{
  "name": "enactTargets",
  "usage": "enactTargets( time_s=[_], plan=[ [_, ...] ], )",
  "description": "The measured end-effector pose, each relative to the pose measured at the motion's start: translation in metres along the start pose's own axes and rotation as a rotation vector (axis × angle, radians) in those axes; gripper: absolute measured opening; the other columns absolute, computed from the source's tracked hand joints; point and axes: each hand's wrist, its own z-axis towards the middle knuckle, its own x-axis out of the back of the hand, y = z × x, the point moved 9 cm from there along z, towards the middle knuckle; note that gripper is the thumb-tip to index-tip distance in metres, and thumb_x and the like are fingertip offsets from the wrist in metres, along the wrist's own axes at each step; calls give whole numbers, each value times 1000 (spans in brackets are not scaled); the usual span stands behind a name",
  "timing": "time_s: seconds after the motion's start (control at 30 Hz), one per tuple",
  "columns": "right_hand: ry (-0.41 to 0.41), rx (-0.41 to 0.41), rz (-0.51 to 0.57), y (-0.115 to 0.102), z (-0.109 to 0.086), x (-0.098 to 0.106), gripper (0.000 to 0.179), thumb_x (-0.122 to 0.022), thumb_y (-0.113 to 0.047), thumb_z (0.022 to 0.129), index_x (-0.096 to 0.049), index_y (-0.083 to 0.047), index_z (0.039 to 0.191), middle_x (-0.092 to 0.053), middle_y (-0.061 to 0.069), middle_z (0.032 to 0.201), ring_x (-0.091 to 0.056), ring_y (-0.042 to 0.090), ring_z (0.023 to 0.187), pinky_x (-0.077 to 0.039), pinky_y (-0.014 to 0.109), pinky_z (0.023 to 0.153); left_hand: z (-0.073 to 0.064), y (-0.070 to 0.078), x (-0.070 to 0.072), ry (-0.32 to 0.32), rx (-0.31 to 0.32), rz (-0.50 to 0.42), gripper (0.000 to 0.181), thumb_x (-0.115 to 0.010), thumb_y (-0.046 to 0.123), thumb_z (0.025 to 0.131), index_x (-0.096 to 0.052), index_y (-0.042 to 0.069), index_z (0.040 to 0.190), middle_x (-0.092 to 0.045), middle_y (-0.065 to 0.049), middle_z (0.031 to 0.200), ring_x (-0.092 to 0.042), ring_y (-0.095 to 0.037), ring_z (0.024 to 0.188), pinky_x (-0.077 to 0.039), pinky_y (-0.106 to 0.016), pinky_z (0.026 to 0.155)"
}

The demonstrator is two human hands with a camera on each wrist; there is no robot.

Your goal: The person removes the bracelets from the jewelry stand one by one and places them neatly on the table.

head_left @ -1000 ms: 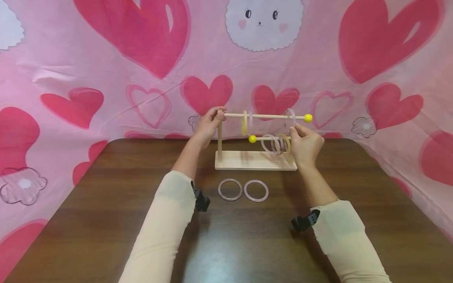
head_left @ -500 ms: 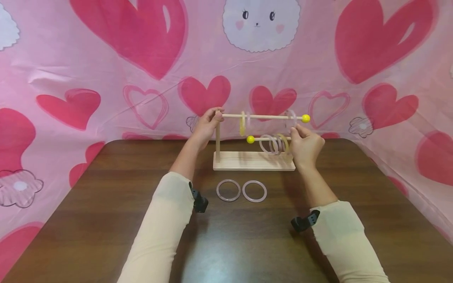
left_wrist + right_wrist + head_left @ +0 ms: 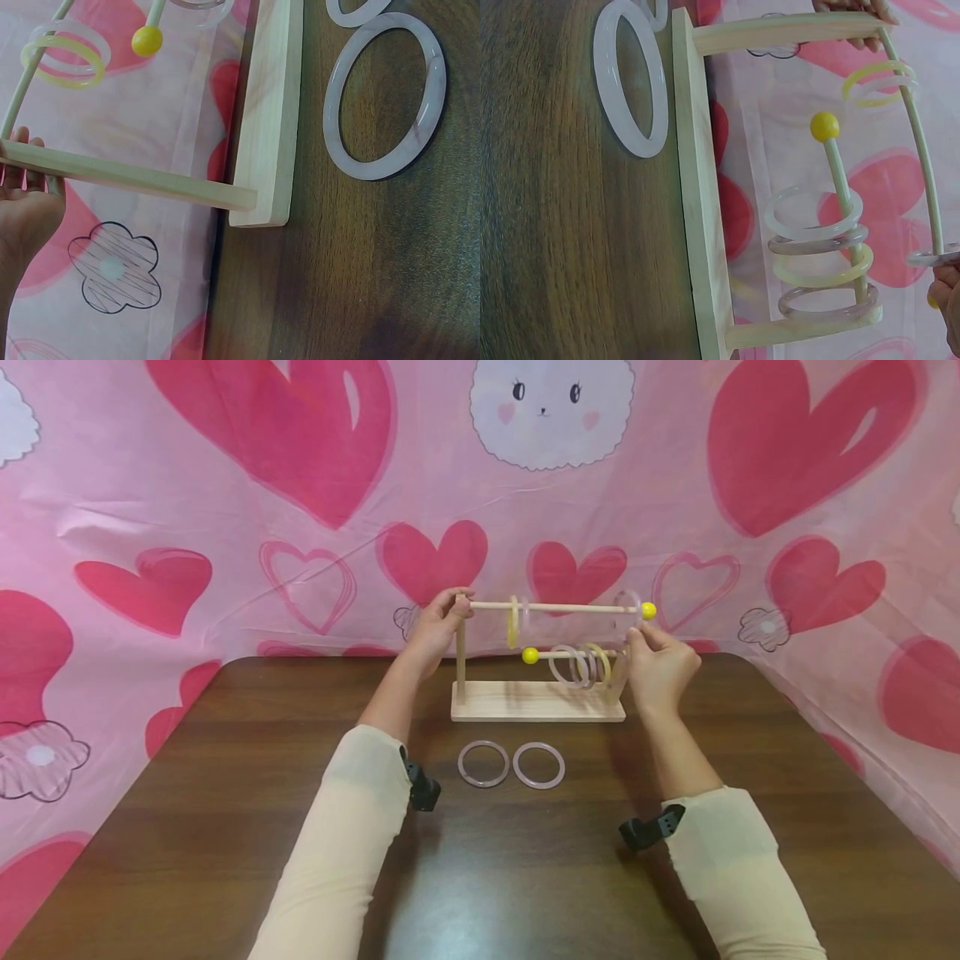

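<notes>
My left hand [image 3: 437,631] grips the top of the left post of a wooden bangle stand [image 3: 537,702], thumb in front and fingers behind. At the far end of the upper rod [image 3: 570,607], my right hand [image 3: 662,668] pinches a pale translucent bangle [image 3: 922,261] by its lower edge. That bangle encircles the rod close to the yellow end ball [image 3: 648,611]. Farther left on the same rod hang a yellow bangle [image 3: 513,625] and a pale one [image 3: 526,620]. Several bangles, pale, brownish and yellow [image 3: 821,278], hang on the lower rod [image 3: 838,172].
Two pale bangles lie flat side by side on the brown table, a left one [image 3: 483,743] and a right one [image 3: 539,745], in front of the stand. A second yellow ball [image 3: 531,656] caps the lower rod's left end. Pink heart-patterned cloth hangs behind.
My right hand has moved slightly right, sliding the pinched bangle along the upper rod up to the yellow ball. The left hand keeps its grip on the post.
</notes>
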Motion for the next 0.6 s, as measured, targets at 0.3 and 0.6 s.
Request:
enactTargets(
  time_s=[0.3, 0.6],
  plan=[
    [18, 18, -11, -2, 2, 4, 14, -71, -7, 78, -73, -1, 90, -67, 13, 84, -66, 18, 84, -49, 17, 71, 0, -1, 1, 4, 3, -9, 34, -47, 17, 97, -48, 1, 126, -53, -10, 109, -50, -19, 102, -34, -31, 95],
    [14, -23, 3, 4, 4, 6, 15, -70, -7, 79, -71, -2, 93, -67, 14, 89, -65, 17, 88, -49, 21, 75, 0, 0, 0, 0, 7, -7, 34, -46, 17, 97, -47, 0, 126, -53, -13, 113, -50, -22, 106, -34, -32, 97]
  ],
)
